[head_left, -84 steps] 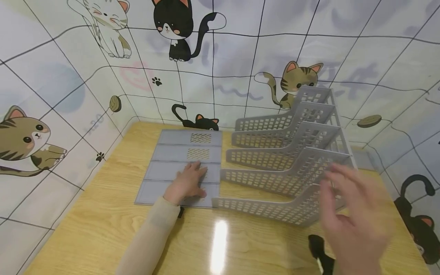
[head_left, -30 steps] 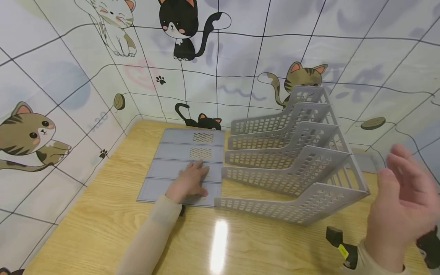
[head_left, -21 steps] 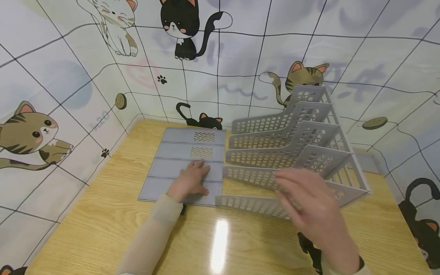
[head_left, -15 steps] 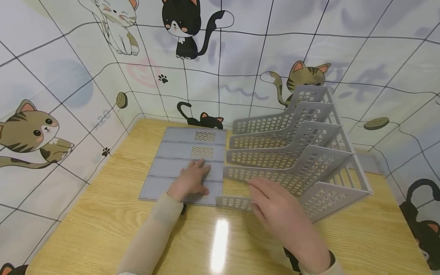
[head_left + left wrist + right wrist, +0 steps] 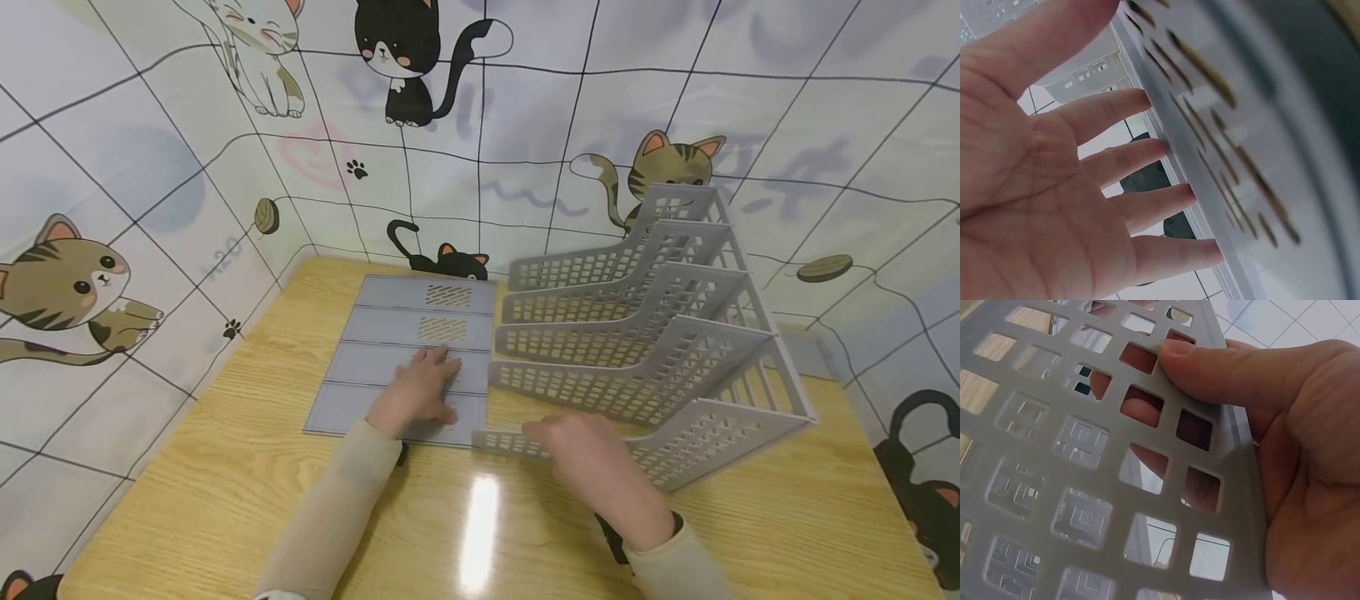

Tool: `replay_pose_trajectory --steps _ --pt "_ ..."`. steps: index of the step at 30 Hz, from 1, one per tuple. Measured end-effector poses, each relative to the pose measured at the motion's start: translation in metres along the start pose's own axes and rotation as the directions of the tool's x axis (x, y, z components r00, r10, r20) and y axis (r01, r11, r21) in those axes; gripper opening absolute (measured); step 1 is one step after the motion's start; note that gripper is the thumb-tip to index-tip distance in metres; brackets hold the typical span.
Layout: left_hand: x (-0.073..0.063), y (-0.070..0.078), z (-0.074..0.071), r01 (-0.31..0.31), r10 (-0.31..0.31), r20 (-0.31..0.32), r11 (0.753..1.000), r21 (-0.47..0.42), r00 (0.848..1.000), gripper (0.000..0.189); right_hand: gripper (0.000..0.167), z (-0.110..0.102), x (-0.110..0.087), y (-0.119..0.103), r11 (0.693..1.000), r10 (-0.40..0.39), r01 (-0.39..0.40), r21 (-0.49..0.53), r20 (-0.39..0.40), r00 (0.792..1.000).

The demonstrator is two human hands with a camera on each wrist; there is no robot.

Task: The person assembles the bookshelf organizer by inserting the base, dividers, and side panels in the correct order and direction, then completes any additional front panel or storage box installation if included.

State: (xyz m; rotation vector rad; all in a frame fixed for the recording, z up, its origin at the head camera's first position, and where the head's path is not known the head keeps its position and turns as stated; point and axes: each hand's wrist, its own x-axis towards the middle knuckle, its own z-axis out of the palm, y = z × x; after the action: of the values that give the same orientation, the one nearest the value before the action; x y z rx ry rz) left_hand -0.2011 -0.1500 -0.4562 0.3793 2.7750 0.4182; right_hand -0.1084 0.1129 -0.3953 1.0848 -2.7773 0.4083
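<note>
A grey plastic file rack point(image 5: 693, 346) stands on the right of the table, its lattice dividers upright and stepped down toward the left. My right hand point(image 5: 596, 462) grips the low front wall of its nearest divider. In the right wrist view the thumb point(image 5: 1210, 372) presses the near face of the divider point(image 5: 1241, 519), and fingers show behind it through the holes. To the rack's left lies a flat grey panel point(image 5: 363, 408) with slotted patches. My left hand point(image 5: 416, 392) rests on it, fingers spread and nearly straight, as the left wrist view also shows.
Under everything is a wood-grain table point(image 5: 240, 483). A cat-printed sheet with grid lines point(image 5: 517, 125) rises behind and at both sides. Behind the rack's right end lies another flat grey piece point(image 5: 806, 357), partly hidden.
My right hand has come from the rack's right end, swung out to the right, then moved left and down onto the nearest divider and gripped it. The left hand has stayed on the panel.
</note>
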Motion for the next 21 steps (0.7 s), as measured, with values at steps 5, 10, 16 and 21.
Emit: replay_pose_trajectory --steps 5,10,16,21 --pt "-0.0013 -0.0001 -0.0006 -0.003 0.003 0.015 1.0 0.01 1.0 0.095 0.063 -0.0004 -0.0002 -0.002 1.0 -0.028 0.028 -0.005 0.007 1.0" --pt "-0.0031 0.0005 -0.0009 -0.014 0.014 0.007 1.0 0.006 1.0 0.094 0.062 -0.0003 0.0003 -0.0034 0.999 -0.041 0.041 -0.02 0.0 0.999" --pt "-0.0041 0.0021 -0.0003 -0.022 0.022 -0.007 1.0 0.011 1.0 0.094 0.057 0.0021 0.0032 -0.0059 0.997 -0.052 0.052 -0.052 0.002 0.999" --pt "0.0 0.0041 0.0035 -0.086 0.087 -0.036 0.996 0.02 0.996 0.083 0.055 0.0056 0.0045 -0.0072 0.997 -0.057 0.056 -0.055 -0.004 0.998"
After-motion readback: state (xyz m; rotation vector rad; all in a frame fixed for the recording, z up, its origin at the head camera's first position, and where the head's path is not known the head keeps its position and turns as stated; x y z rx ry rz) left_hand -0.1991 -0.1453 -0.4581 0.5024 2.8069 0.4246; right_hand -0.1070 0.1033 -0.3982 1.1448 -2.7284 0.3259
